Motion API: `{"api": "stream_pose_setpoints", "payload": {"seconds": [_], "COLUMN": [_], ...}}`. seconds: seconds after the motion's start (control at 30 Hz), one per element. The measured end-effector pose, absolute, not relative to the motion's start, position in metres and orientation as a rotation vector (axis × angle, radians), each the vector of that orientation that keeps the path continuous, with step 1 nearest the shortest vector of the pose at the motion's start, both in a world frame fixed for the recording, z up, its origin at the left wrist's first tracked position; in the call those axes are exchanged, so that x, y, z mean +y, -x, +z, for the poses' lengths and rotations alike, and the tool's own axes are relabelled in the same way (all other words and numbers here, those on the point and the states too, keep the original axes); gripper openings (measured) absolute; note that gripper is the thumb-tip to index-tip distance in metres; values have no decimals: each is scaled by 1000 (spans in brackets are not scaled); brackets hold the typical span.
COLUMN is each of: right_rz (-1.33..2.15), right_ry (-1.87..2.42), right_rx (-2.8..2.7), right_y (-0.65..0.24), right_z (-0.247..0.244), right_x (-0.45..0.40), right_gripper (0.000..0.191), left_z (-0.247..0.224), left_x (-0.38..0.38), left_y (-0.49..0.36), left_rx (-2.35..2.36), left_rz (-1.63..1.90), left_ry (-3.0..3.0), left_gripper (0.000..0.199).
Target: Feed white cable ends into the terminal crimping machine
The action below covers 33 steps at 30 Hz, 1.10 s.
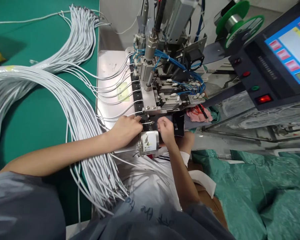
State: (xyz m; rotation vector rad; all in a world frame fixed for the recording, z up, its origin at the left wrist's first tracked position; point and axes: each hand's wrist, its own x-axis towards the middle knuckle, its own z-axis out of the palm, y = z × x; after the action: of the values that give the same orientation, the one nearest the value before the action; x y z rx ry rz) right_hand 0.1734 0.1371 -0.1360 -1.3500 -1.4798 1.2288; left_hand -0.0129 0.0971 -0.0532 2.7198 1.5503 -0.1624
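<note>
Head view: 1 thin white cable end (148, 123) lies across the row of black blocks (139, 107), apparently to line up its tip. Palm down, the left hand (127, 129) bends its fingers beside it; the right hand (166, 128) curls opposite, forearm angled inward. I cannot tell whether either grips anything.

Reaching in at the machine (150, 71) with the left hand (130, 128), curling the right hand (166, 129) near a white cable (148, 123).

head cam | worn on head | faces forward and down | close, above lap | single view
</note>
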Motion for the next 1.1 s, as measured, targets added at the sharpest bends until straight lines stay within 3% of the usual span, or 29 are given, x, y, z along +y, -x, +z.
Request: {"api": "stream_pose_setpoints", "payload": {"seconds": [0.1, 0.17, 0.27, 0.4, 0.53, 0.63, 0.83, 1.1], "right_rz": [800, 703, 884, 1267, 1261, 1272, 1607, 1291], "right_ry": [1405, 1345, 1233, 1166, 1175, 1208, 1070, 1040], "right_rx": [-1524, -1726, -2175, -2437, -2241, -1955, -1265, -1272], "right_y": [-174, -167, -148, -137, -166, -190, -187, -166], "right_z": [-116, -107, -107, -114, -94, -71, -70, -77], "right_x": [99, 65, 20, 5, 35, 58, 72, 72], "right_gripper": [19, 16, 14, 17, 16, 8, 18, 6], "left_z": [-54, -56, -56, -47, -40, -47, -61, -60], "left_x": [99, 102, 104, 98, 86, 83, 87, 90], "left_y": [15, 18, 23, 19, 7, 3, 2, 4], "left_rx": [1626, 1710, 1796, 1495, 903, 733, 812, 860], "left_rz": [-182, -208, -215, 83, 390, 507, 814, 887], "left_ry": [-2667, -2645, -2618, -2567, -2330, -2136, -1803, -1807], "left_gripper": [14, 24, 36, 32, 35, 31, 21, 18]}}
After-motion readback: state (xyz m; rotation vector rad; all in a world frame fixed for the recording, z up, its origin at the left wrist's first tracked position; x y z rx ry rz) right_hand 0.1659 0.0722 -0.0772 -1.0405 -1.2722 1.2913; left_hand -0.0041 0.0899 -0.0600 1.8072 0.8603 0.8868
